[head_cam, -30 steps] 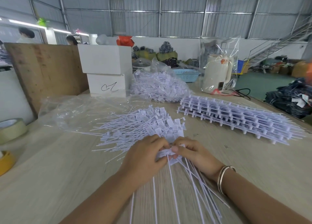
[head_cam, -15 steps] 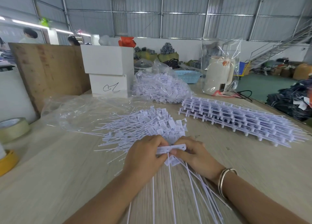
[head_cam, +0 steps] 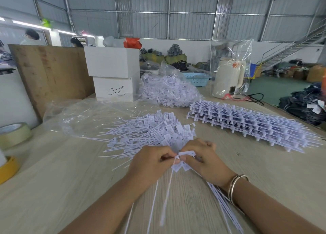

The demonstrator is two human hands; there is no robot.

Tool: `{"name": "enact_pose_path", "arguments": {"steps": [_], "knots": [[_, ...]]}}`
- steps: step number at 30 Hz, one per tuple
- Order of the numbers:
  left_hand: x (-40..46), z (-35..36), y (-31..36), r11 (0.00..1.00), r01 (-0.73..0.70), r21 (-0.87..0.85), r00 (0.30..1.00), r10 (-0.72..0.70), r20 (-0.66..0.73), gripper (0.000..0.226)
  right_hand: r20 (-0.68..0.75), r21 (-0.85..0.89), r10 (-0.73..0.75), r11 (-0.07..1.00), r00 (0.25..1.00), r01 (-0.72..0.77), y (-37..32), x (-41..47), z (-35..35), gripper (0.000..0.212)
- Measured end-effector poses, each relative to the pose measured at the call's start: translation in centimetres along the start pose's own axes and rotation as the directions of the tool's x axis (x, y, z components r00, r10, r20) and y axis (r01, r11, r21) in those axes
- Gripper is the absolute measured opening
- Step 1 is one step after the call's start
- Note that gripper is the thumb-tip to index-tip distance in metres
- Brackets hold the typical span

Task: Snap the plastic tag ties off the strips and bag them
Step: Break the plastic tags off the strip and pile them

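Observation:
My left hand (head_cam: 151,161) pinches white tag ties (head_cam: 169,195) whose thin tails hang toward me. My right hand (head_cam: 202,160) grips the white plastic strip (head_cam: 187,153) and a fan of ties whose tails run down under my wrist. Both hands meet just in front of a loose pile of snapped-off ties (head_cam: 151,133) on the wooden table (head_cam: 61,181). A stack of whole strips (head_cam: 247,126) lies to the right. A filled clear bag of ties (head_cam: 169,91) sits behind, and an empty clear bag (head_cam: 84,117) lies flat at the left.
Two stacked white boxes (head_cam: 112,75) and a wooden board (head_cam: 49,73) stand at the back left. Tape rolls (head_cam: 14,135) sit at the left edge. A bagged cream kettle (head_cam: 227,77) stands back right, with its cord trailing off the table's right edge.
My hands have drawn closer together around the strip, and a tie's tail now swings blurred below my left hand. The view has shifted slightly.

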State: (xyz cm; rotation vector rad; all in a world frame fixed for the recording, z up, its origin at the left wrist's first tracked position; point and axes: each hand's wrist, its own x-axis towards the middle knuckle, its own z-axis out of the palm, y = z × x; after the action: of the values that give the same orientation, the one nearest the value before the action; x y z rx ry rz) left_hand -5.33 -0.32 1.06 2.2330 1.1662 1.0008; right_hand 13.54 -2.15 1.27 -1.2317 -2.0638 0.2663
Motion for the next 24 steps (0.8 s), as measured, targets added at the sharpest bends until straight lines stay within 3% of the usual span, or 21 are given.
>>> {"name": "enact_pose_path", "arguments": {"steps": [5, 9, 12, 15, 17, 19, 22, 24], "knots": [[-0.1, 0.3, 0.0, 0.997, -0.009, -0.079, 1.0, 0.006, -0.03, 0.005, -0.001, 0.114, 0.022, 0.993, 1.0, -0.022, 0.2, 0.0, 0.1, 0.014], [-0.1, 0.7, 0.5, 0.966, 0.038, -0.258, 0.998, -0.051, -0.041, 0.008, -0.053, 0.342, 0.062, 0.939, 0.997, -0.04, 0.0, 0.3, 0.0, 0.018], [0.0, 0.6, 0.9, 0.935, 0.059, -0.349, 0.997, -0.073, -0.027, 0.005, -0.062, 0.4, 0.09, 0.915, 0.994, -0.058, 0.0, 0.2, 0.0, 0.018], [0.4, 0.3, 1.3, 0.871, 0.079, -0.486, 0.99, -0.126, -0.065, 0.008, -0.051, 0.602, 0.163, 0.792, 0.985, -0.1, -0.4, 0.1, -0.2, 0.014], [0.7, -0.1, 1.1, 0.821, 0.097, -0.563, 0.98, -0.179, -0.092, 0.011, -0.054, 0.672, 0.234, 0.728, 0.971, -0.138, -0.1, 0.1, -0.5, 0.022], [0.6, -0.1, 0.7, 0.854, 0.117, -0.507, 0.974, -0.198, -0.109, 0.015, -0.058, 0.595, 0.244, 0.787, 0.968, -0.163, -0.1, 0.0, -0.8, 0.019], [0.1, 0.4, 0.4, 0.934, 0.083, -0.347, 0.983, -0.134, -0.125, 0.02, -0.025, 0.218, 0.191, 0.959, 0.981, -0.181, 0.1, 0.2, -0.4, 0.01], [0.0, 0.7, 0.5, 0.979, -0.018, -0.201, 0.991, -0.009, -0.131, 0.022, 0.032, 0.001, 0.206, 0.979, 0.978, -0.206, 0.0, 0.3, -0.1, 0.006]]}}
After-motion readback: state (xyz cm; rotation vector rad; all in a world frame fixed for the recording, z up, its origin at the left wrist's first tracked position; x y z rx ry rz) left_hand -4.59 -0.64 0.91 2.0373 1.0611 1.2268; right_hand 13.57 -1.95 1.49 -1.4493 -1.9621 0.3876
